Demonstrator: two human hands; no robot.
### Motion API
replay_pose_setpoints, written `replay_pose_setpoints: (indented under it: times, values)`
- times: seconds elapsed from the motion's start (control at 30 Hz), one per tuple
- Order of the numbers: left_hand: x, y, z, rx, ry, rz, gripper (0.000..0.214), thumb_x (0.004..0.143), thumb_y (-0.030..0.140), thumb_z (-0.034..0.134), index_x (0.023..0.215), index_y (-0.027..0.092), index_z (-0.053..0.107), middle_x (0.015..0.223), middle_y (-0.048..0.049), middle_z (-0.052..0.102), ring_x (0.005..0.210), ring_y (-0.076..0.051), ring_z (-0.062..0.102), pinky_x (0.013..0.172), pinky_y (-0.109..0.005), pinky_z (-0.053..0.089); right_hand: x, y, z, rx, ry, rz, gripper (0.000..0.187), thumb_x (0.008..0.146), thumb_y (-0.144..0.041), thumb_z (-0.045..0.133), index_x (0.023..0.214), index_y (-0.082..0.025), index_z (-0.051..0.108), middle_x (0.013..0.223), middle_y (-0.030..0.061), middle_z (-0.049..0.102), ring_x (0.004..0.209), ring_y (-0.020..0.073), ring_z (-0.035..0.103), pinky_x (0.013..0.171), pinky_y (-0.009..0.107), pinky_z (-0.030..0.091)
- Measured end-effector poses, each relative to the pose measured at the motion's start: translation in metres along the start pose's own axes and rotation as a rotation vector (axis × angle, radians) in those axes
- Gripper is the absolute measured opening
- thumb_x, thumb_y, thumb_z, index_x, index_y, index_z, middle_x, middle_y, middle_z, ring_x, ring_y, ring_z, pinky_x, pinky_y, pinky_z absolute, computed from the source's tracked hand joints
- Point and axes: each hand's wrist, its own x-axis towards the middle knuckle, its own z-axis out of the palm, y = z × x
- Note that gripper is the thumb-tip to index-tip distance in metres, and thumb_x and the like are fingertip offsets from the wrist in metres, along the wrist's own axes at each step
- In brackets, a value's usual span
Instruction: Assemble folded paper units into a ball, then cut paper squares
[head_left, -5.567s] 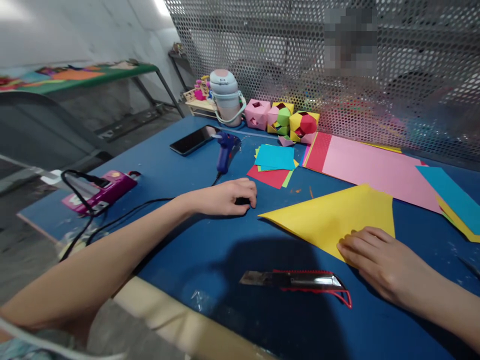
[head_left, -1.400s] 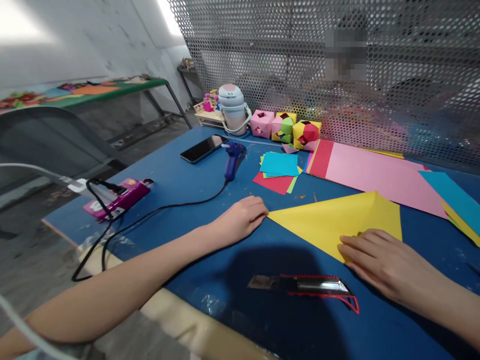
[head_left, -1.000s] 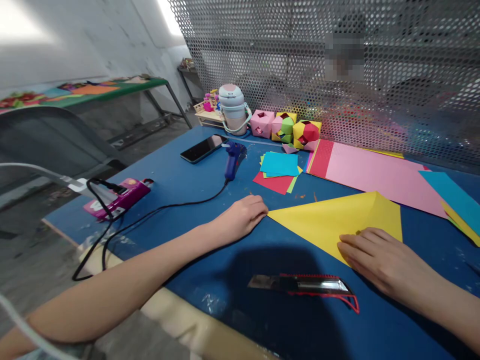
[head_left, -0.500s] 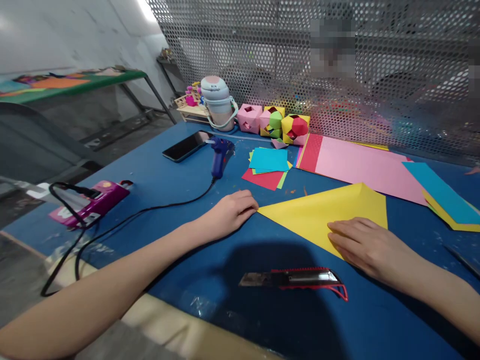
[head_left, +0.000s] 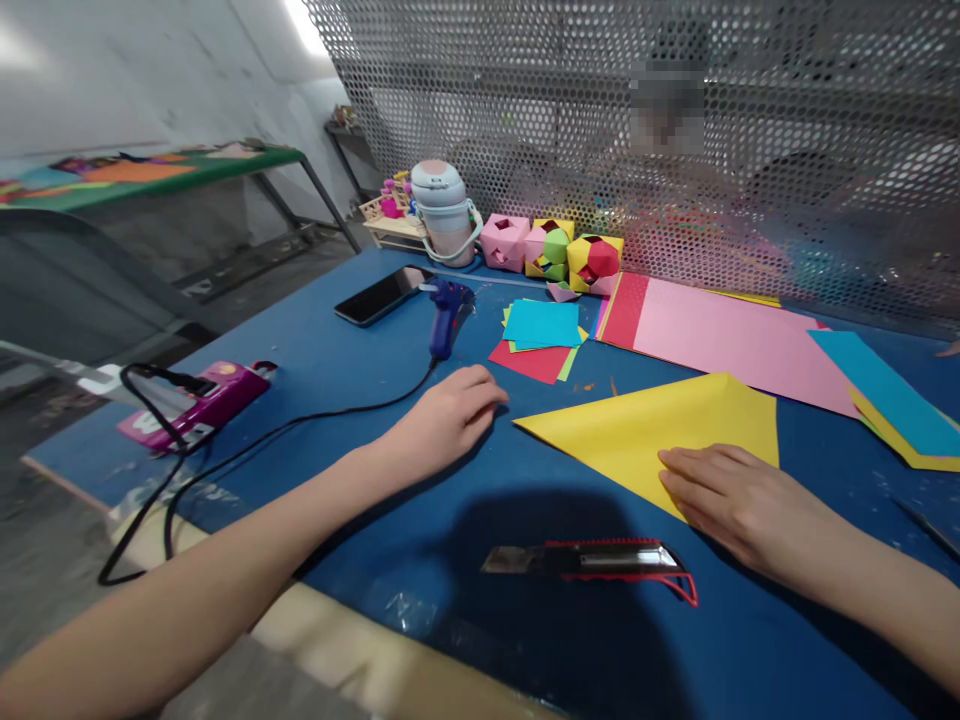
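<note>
A folded sheet of yellow paper (head_left: 645, 415) lies on the blue table, its long pointed corner toward the left. My right hand (head_left: 739, 500) rests flat on the paper's near edge, fingers stretched out. Just left of the pointed corner is my left hand (head_left: 457, 415), its fingers curled together with nothing in them and a small gap to the paper. In front of the paper, a box cutter (head_left: 592, 560) with a red-edged handle lies with its blade extended to the left.
A blue glue gun (head_left: 448, 318) trails its cord to a purple power strip (head_left: 217, 400). Behind lie a phone (head_left: 382, 296), small coloured sheets (head_left: 541, 324), folded paper cubes (head_left: 506, 242), a bottle (head_left: 444, 215) and large pink paper (head_left: 735, 340). Perforated metal (head_left: 555, 110) borders the far side.
My left hand has let go of the yellow paper's pointed corner and moved slightly left and away. My right hand stays on the paper. The view has shifted slightly.
</note>
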Motion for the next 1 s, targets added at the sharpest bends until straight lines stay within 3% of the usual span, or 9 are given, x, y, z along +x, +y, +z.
replay_pose_setpoints:
  times: [0.07, 0.13, 0.2, 0.27, 0.5, 0.7, 1.0]
  values:
    - [0.0, 0.013, -0.003, -0.002, 0.125, 0.023, 0.024, 0.093, 0.014, 0.04, 0.097, 0.014, 0.063, 0.096, -0.0087, 0.062, 0.092, -0.018, 0.058, 0.083, -0.03, 0.05, 0.0, 0.0, 0.0, 0.005, 0.003, 0.004, 0.031, 0.097, -0.019, 0.038, 0.107, -0.013, 0.066, 0.113, 0.015, 0.07, 0.096, 0.0262, 0.067, 0.078, 0.041, 0.053]
    - [0.002, 0.027, 0.0, -0.026, 0.188, 0.159, 0.024, 0.094, 0.012, 0.04, 0.098, 0.014, 0.063, 0.097, -0.0092, 0.064, 0.093, -0.017, 0.057, 0.083, -0.03, 0.05, 0.001, 0.0, 0.0, 0.011, -0.004, 0.009, 0.032, 0.098, -0.019, 0.037, 0.107, -0.013, 0.066, 0.112, 0.015, 0.07, 0.095, 0.0262, 0.067, 0.077, 0.041, 0.053]
    - [0.003, 0.038, 0.008, 0.004, 0.115, 0.315, 0.024, 0.093, 0.009, 0.04, 0.1, 0.012, 0.063, 0.099, -0.0108, 0.065, 0.093, -0.018, 0.057, 0.082, -0.03, 0.049, 0.002, 0.0, -0.001, 0.02, -0.016, 0.015, 0.033, 0.098, -0.02, 0.035, 0.106, -0.012, 0.067, 0.111, 0.0153, 0.07, 0.095, 0.0264, 0.067, 0.076, 0.041, 0.053]
    - [0.005, 0.042, 0.018, 0.078, 0.028, 0.362, 0.025, 0.094, 0.009, 0.039, 0.099, 0.012, 0.063, 0.099, -0.0115, 0.065, 0.09, -0.019, 0.056, 0.079, -0.031, 0.049, 0.002, 0.0, -0.002, 0.035, -0.027, 0.022, 0.035, 0.099, -0.021, 0.033, 0.105, -0.012, 0.067, 0.112, 0.0157, 0.07, 0.093, 0.0265, 0.067, 0.076, 0.041, 0.053]
    - [0.007, 0.035, 0.03, 0.195, -0.236, 0.322, 0.028, 0.094, 0.01, 0.036, 0.098, 0.012, 0.064, 0.095, -0.0119, 0.062, 0.084, -0.02, 0.054, 0.077, -0.033, 0.047, 0.001, 0.002, -0.004, 0.132, -0.09, 0.073, 0.034, 0.1, -0.023, 0.034, 0.108, -0.016, 0.066, 0.117, 0.0141, 0.067, 0.091, 0.0235, 0.066, 0.074, 0.039, 0.051]
    - [0.019, 0.05, 0.023, 0.336, -0.389, 0.303, 0.026, 0.093, 0.013, 0.043, 0.111, 0.017, 0.061, 0.097, -0.0109, 0.061, 0.083, -0.023, 0.053, 0.07, -0.034, 0.046, -0.002, 0.007, -0.001, 0.21, -0.076, 0.077, 0.028, 0.097, -0.02, 0.041, 0.109, -0.019, 0.066, 0.119, 0.0111, 0.067, 0.1, 0.0228, 0.065, 0.08, 0.039, 0.05]
    - [0.029, 0.063, 0.022, 0.42, -0.462, 0.253, 0.027, 0.092, 0.014, 0.046, 0.115, 0.022, 0.057, 0.096, -0.0091, 0.06, 0.083, -0.024, 0.055, 0.066, -0.035, 0.047, -0.004, 0.009, 0.0, 0.258, -0.046, 0.073, 0.027, 0.095, -0.018, 0.044, 0.109, -0.021, 0.067, 0.118, 0.0098, 0.068, 0.101, 0.021, 0.065, 0.081, 0.036, 0.05]
